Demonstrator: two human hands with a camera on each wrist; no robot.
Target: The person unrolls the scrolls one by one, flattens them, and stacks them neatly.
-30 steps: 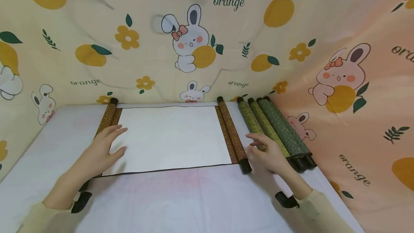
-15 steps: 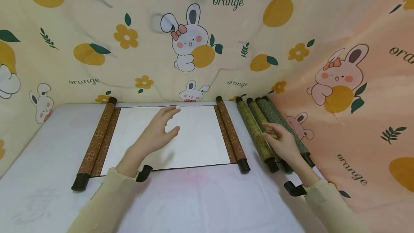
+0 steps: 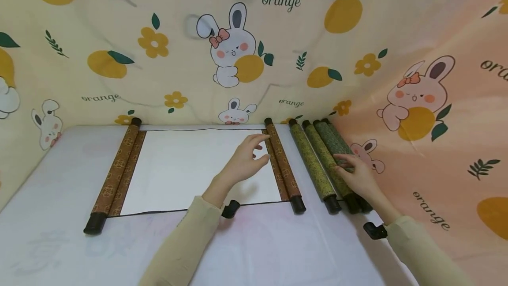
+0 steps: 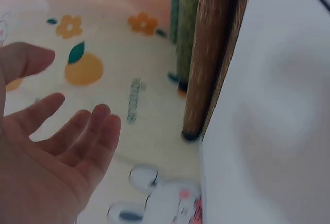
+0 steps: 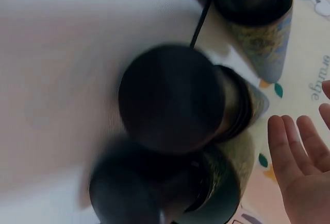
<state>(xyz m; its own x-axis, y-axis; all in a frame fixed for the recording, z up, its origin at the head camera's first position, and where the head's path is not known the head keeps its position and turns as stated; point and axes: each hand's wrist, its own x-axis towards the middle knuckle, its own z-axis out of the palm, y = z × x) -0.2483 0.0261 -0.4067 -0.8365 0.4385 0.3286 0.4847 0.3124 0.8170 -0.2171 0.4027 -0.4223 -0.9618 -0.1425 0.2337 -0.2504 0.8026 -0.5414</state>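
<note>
A brown patterned hanging scroll lies spread on the table, its blank white paper point(image 3: 178, 167) between a left roller point(image 3: 115, 171) and a right roller point(image 3: 282, 162). Above the paper's right part is my left hand point(image 3: 246, 158), fingers apart from the thumb, holding nothing. In the left wrist view that hand point(image 4: 62, 152) shows an empty palm beside the brown roller point(image 4: 209, 54). My right hand point(image 3: 359, 175) hovers at the green rolls, fingers extended; contact cannot be told. The right wrist view has this hand point(image 5: 304, 167) with nothing in its palm, beside black roller ends point(image 5: 172, 98).
Two yellow-green rolls point(image 3: 311, 158) lie side by side right of the brown scroll. A dark green roll point(image 3: 333, 138) lies beyond them, partly hidden by my right hand. Printed cloth walls point(image 3: 246, 109) rise behind and to the right of the white-covered table point(image 3: 254, 242).
My left hand has swept right across the paper, from the left roller almost to the right one. My right hand has moved right, from beside the brown roller to the green rolls.
</note>
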